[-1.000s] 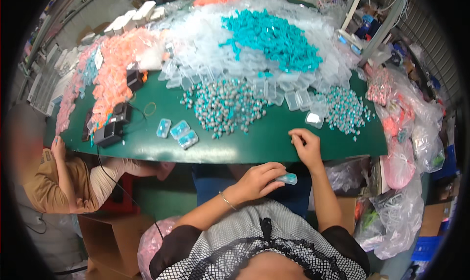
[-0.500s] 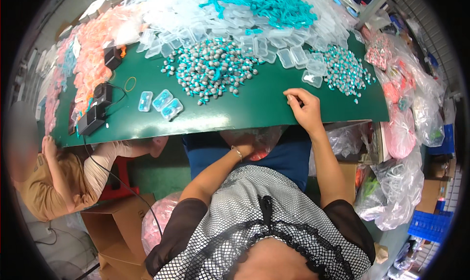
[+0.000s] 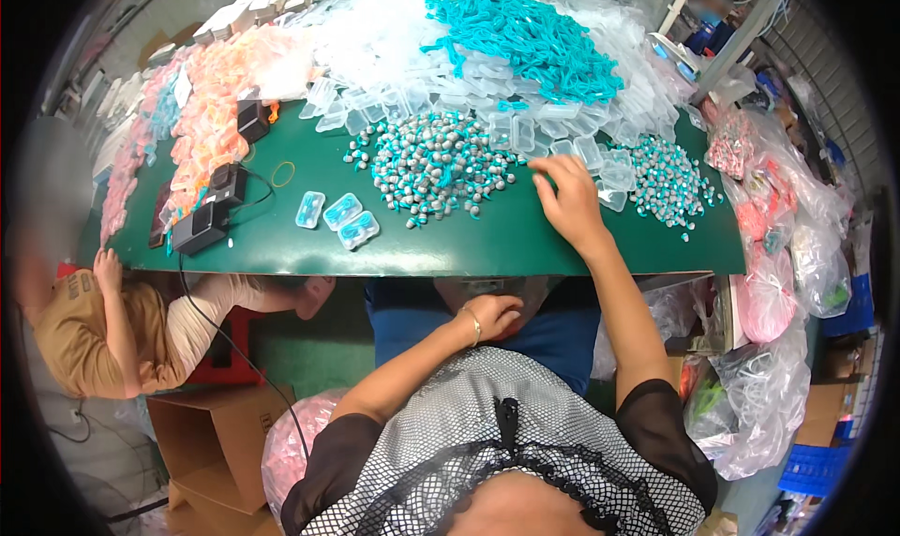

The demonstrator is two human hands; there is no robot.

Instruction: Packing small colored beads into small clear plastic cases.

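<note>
Right now the right hand (image 3: 567, 199) rests palm down on the green counter (image 3: 487, 245), its fingers spread loosely and reaching toward the small clear plastic cases (image 3: 572, 152) at the far edge of the pile of grey and teal beads (image 3: 436, 166); it grips nothing that shows. The left hand (image 3: 495, 316) lies low in the lap below the near edge of the counter, fingers curled; whether it holds anything I cannot tell.

The cases look light, thin-walled and a little slippery, so they would likely slide if pushed flat; a pinch across the short sides with thumb and forefinger seems the surest hold. They may crack or pop open if squeezed hard. The beads look tiny, hard and prone to rolling, better scooped or picked a few at a time.

Three filled cases (image 3: 339, 219) sit together to the left, well apart from the right hand. A teal heap (image 3: 525, 35) lies at the far side, and a second pile of beads (image 3: 667, 180) lies just right of the hand.
</note>
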